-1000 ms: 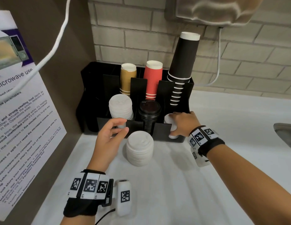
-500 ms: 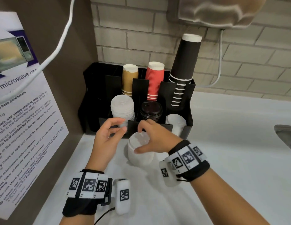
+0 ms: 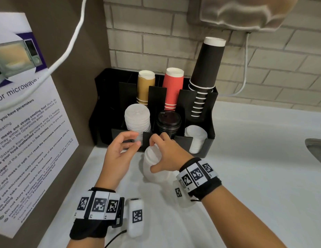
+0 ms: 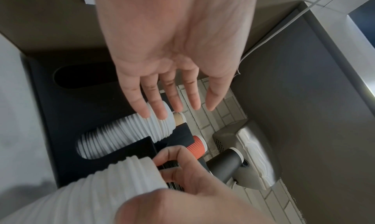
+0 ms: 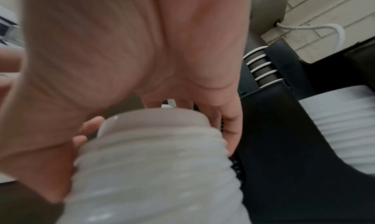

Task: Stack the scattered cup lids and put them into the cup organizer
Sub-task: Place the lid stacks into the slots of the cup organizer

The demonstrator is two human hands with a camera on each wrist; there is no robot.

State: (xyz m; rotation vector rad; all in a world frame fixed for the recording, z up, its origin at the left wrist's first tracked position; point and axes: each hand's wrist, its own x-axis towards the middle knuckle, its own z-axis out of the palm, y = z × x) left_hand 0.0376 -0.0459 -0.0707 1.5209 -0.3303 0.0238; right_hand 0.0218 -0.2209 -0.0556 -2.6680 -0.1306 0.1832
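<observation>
My right hand [image 3: 167, 154] gripped the ribbed stack of white plastic cup lids [image 3: 152, 169] from above, thumb on its near side, on the white counter [image 3: 245, 176] just before the black compartmented cup organizer [image 3: 210, 138]. My left hand [image 3: 118, 154] hovered beside it, fingers relaxed, holding nothing.

**Right hand clasped, left hand loose beside it**

Both forearms reach forward, each wrist wrapped in a black band with square-patterned tags. The right hand [image 3: 167, 154] is turned palm down, its fingers [image 5: 229, 123] and thumb curled around a stack of white lids [image 3: 152, 169]. The left hand [image 3: 118, 154] hovers just to its left, palm inward, fingers [image 4: 154, 103] relaxed and slightly spread, holding nothing.
</observation>
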